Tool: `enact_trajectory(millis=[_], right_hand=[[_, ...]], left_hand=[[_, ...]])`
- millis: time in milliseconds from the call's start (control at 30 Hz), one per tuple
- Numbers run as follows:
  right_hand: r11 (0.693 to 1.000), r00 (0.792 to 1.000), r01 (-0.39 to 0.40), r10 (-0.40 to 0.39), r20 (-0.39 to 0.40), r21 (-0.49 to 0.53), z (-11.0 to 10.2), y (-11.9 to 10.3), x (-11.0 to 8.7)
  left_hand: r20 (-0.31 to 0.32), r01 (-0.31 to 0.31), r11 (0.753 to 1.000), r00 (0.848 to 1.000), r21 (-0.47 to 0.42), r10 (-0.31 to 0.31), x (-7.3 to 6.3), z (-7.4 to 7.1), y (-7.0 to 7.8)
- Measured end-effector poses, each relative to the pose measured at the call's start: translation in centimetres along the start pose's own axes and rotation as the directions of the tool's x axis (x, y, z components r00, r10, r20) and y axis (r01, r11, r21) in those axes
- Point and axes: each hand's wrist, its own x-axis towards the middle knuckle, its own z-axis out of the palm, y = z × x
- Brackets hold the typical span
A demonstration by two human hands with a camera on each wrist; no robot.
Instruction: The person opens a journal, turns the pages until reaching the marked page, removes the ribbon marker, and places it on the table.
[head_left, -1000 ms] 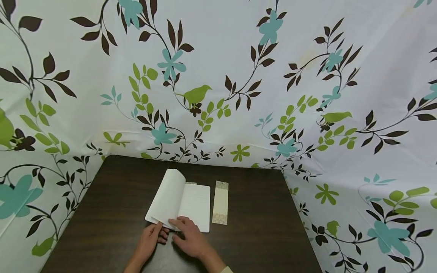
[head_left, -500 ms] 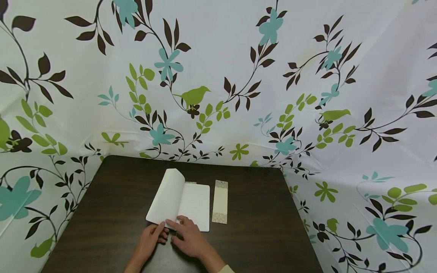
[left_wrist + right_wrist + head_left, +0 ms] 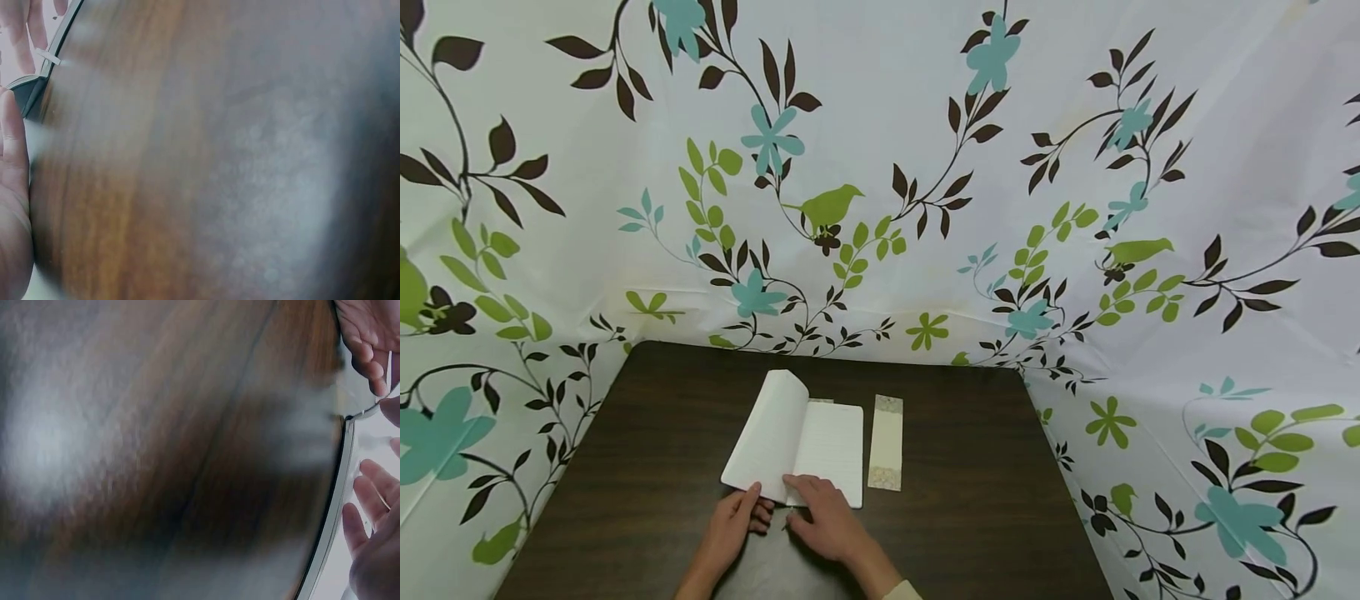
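Observation:
A small open notebook [image 3: 831, 446] with faintly lined white pages lies on the dark wooden table. Its left page [image 3: 766, 437] bows upward toward the spine. My left hand [image 3: 730, 525] holds the lower edge at the left side, thumb on top and the other fingers curled below. Flat near the foot of the spine, my right hand [image 3: 829, 518] rests its extended fingers on the right page. In the right wrist view the right hand's fingers [image 3: 369, 494] are spread over the white page. A small pale tab [image 3: 48, 56] sticks out at the notebook's edge in the left wrist view.
To the notebook's right lies a cream paper strip [image 3: 886, 442] with patterned ends. A pale edge of something [image 3: 822, 401] shows behind the notebook's top. The table [image 3: 970, 500] meets a hanging white sheet [image 3: 880, 125] printed with leaves, flowers and birds.
The loose page at the lower left has settled flat with the left side. My right fingers have slid slightly right, off the left page onto the spine area. The left hand stays put.

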Motion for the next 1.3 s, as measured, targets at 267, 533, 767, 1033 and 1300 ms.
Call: enact_trajectory(millis=[267,533,767,1033,1300], right_hand=[[0.988,0.997,-0.067,0.061,-0.042,-0.139,-1.3,2.3,0.0],[0.961,0.991,-0.131,0.118,-0.064,-0.245,-2.5,4.5,-0.2],[0.953,0.994,-0.114,0.108,-0.035,-0.279,-3.0,4.9,-0.4],[0.975,0.996,-0.093,0.094,-0.004,-0.204,-3.6,5.3,-0.4],[0.986,0.994,-0.108,0.11,0.012,-0.124,-3.6,6.0,-0.3]], left_hand=[[0.001,-0.017,1.0,1.0,-0.015,0.017,0.0,0.2,0.5],[-0.005,-0.026,0.999,1.0,-0.018,0.026,0.2,0.3,0.4],[-0.009,-0.028,0.999,1.0,-0.028,0.028,0.1,0.3,0.5],[-0.011,-0.02,1.0,1.0,-0.023,0.02,-0.2,0.3,0.6],[-0.015,-0.024,0.999,1.0,-0.04,0.023,-0.2,0.3,0.4]])
